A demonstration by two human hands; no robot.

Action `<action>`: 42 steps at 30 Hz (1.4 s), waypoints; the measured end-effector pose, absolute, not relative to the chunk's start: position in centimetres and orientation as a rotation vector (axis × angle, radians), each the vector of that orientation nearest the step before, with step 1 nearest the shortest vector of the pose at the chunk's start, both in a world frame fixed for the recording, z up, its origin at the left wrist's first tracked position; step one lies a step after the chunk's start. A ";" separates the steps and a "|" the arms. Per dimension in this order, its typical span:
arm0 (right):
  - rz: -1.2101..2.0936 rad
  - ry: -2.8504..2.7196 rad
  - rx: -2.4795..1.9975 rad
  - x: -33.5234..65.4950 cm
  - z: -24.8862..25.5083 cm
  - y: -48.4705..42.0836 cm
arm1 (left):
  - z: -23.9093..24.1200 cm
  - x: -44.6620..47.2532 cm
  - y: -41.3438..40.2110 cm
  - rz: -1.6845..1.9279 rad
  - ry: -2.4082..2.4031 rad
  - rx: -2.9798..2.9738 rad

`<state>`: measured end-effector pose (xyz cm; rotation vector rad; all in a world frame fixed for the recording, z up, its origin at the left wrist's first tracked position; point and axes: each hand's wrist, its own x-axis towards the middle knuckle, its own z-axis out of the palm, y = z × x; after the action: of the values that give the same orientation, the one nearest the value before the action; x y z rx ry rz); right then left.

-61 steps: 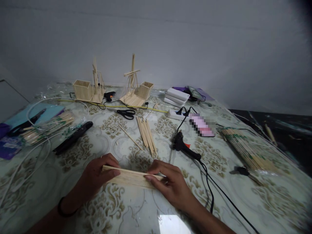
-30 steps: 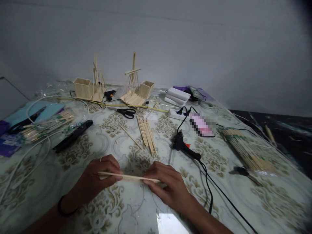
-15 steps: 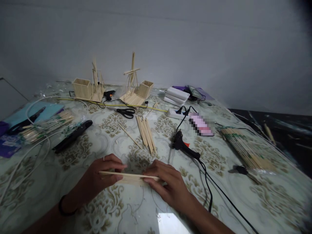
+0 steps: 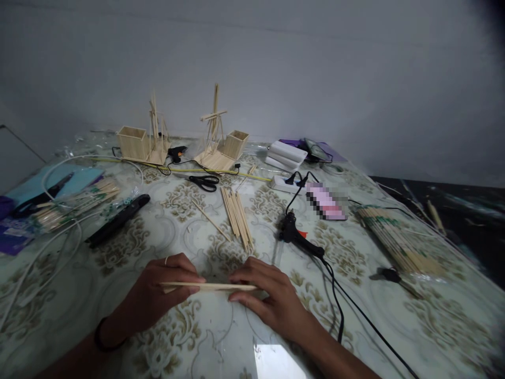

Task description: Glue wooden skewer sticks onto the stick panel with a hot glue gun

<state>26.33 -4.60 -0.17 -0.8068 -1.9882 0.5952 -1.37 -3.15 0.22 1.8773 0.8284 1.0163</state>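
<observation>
Low over the near middle of the table, a thin flat panel of pale wooden sticks (image 4: 215, 287) is seen nearly edge-on. My left hand (image 4: 168, 281) pinches its left end between thumb and fingers; a ring and a dark wristband show on that side. Around the right end my right hand (image 4: 264, 289) is closed, thumb in front and fingers behind. Just beyond the hands lies a row of loose wooden sticks (image 4: 238, 218), with one single stick (image 4: 211, 220) to its left. A black glue gun (image 4: 300, 239) rests to the right of the sticks.
Two stick models (image 4: 134, 142) (image 4: 221, 152) stand at the back, near scissors (image 4: 204, 182) and a second glue gun (image 4: 177, 153). A power strip (image 4: 282, 183), phone (image 4: 327, 202) and bagged sticks (image 4: 398, 242) are on the right. A black cutter-like tool (image 4: 118, 220) lies left.
The panel has tipped, so its face shows less and it looks thinner now. Both hands keep their hold and have shifted only slightly.
</observation>
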 end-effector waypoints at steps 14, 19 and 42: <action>0.455 -2.049 -0.707 26.0 0.5 -5.3 | 0.3 -0.9 -3.8 0.974 0.815 1.937; 0.443 -2.071 -0.646 26.1 0.8 -5.5 | 1.0 -1.1 -4.0 0.883 0.784 1.912; 0.640 -2.077 -0.769 26.2 0.2 -5.4 | 1.7 -0.4 -3.7 0.931 0.789 1.845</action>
<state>26.25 -5.35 0.25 -0.7686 -2.0769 0.6403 -0.35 -3.74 1.73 1.8451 0.7892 0.9311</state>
